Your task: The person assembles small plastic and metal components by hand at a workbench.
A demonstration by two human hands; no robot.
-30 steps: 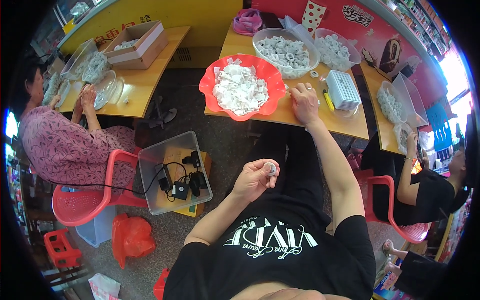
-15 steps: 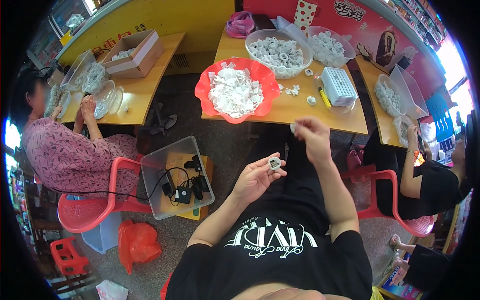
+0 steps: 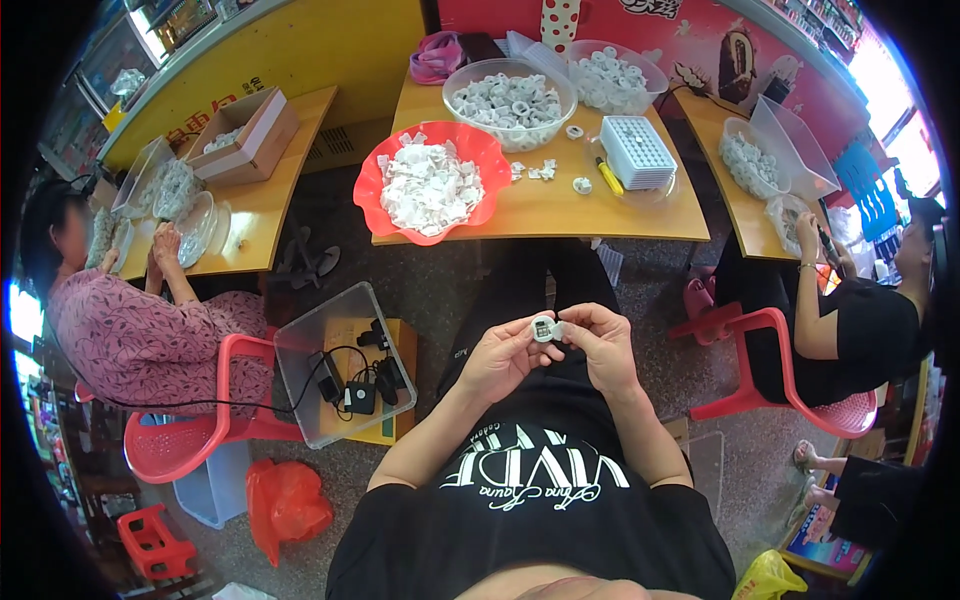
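In front of my body, over my lap, my left hand (image 3: 498,360) holds a small round white plastic part (image 3: 543,330) with dark square details inside, face up between thumb and fingers. My right hand (image 3: 604,345) has closed in a pinch on a small thin white piece (image 3: 563,330), touching the right edge of the round part. Beyond my hands, a red scalloped bowl (image 3: 369,190) on the table is heaped with similar white pieces (image 3: 432,187). Behind it stands a clear bowl (image 3: 525,139) full of round white parts.
On my table (image 3: 545,222) are a stack of white gridded trays (image 3: 637,150), a yellow utility knife (image 3: 609,177) and loose pieces. Co-workers sit at tables on both sides. A clear bin (image 3: 312,425) with black adapters and cables stands left of my legs.
My right hand has come down and inward from near the table edge, bringing the white piece against the round part. The head view has shifted, so the table appears further left.
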